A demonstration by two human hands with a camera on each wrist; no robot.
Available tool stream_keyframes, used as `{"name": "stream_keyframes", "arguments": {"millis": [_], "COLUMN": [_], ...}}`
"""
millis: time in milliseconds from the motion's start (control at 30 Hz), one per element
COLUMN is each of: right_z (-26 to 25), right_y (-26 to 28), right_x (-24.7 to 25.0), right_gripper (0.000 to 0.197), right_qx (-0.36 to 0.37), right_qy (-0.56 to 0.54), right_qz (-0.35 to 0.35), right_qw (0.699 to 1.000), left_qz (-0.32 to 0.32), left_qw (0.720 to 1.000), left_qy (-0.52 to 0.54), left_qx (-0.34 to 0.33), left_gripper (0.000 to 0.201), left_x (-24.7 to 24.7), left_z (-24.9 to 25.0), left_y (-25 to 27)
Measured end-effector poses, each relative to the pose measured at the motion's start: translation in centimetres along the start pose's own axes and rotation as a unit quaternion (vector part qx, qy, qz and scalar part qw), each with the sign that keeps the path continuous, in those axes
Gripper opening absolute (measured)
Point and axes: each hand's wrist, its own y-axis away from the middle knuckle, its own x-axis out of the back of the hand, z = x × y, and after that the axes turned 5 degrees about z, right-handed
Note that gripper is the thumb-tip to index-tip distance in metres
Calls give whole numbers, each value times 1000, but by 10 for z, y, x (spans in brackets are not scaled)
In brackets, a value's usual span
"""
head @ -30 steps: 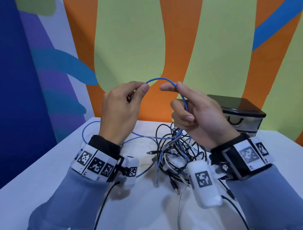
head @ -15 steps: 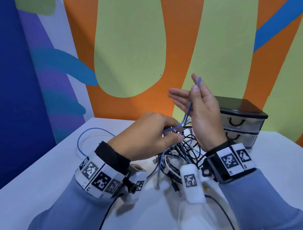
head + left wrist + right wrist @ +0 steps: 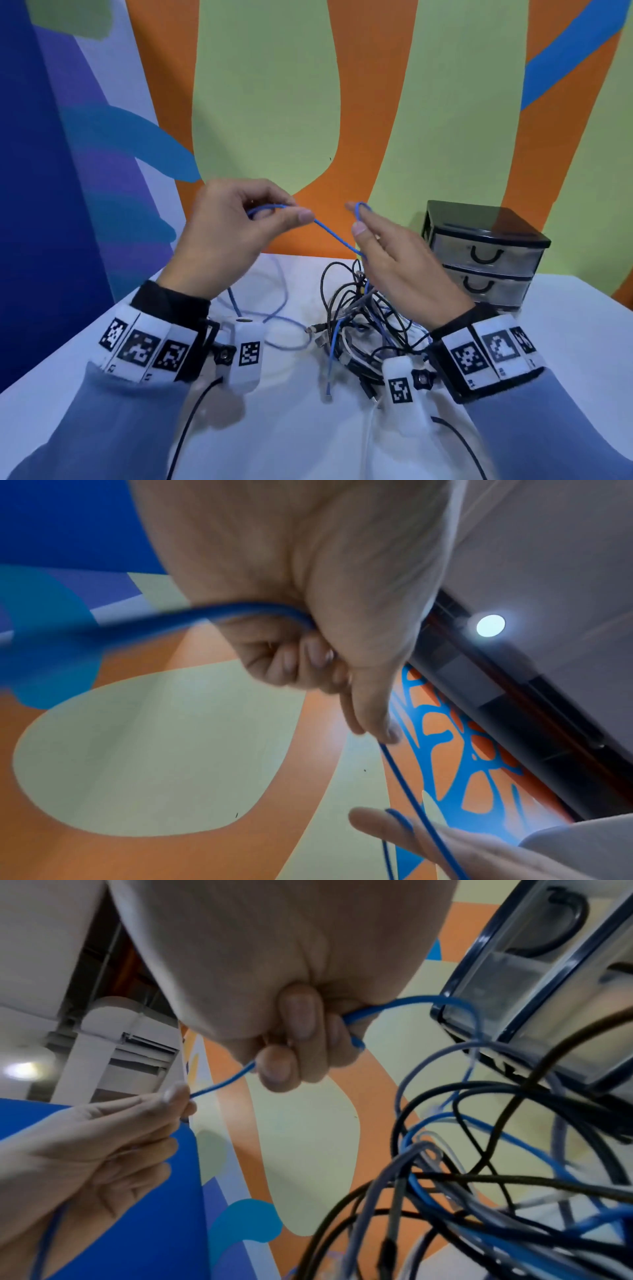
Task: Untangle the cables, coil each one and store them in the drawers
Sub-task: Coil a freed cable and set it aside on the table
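Left hand pinches the blue cable between thumb and curled fingers; right hand holds it looped over its raised fingers. Cable runs down into the tangle on the table (individual strands hard to separate). Both drawers closed; contents not discernible. Wristband markers show no readable text.

A cable tangle fills the bench middle; the drawer unit blocks two o'clock. Bare bench lies open at four and eight o'clock.
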Motion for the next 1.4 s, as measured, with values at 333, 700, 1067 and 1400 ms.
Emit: {"name": "stream_keyframes", "arguments": {"millis": [333,700,1067,1400], "right_z": [-32,-31,-16,2], "right_y": [12,6,-6,4], "right_x": [-3,-2,5,-1], "right_gripper": [30,39,46,41], "right_qx": [-36,-55,-30,-16], "right_qy": [-317,-513,-471,-4], "right_qz": [-145,38,194,47], "right_qw": [936,856,860,999], "left_qz": [149,-154,-370,-117], "left_qw": [988,982,919,985], "left_qy": [-7,-100,38,61], "left_qx": [-32,40,134,110], "left_gripper": [40,38,23,9], "left_x": [-20,-53,-65,-12], "left_z": [-11,-7,29,23], "left_y": [1,19,39,8]}}
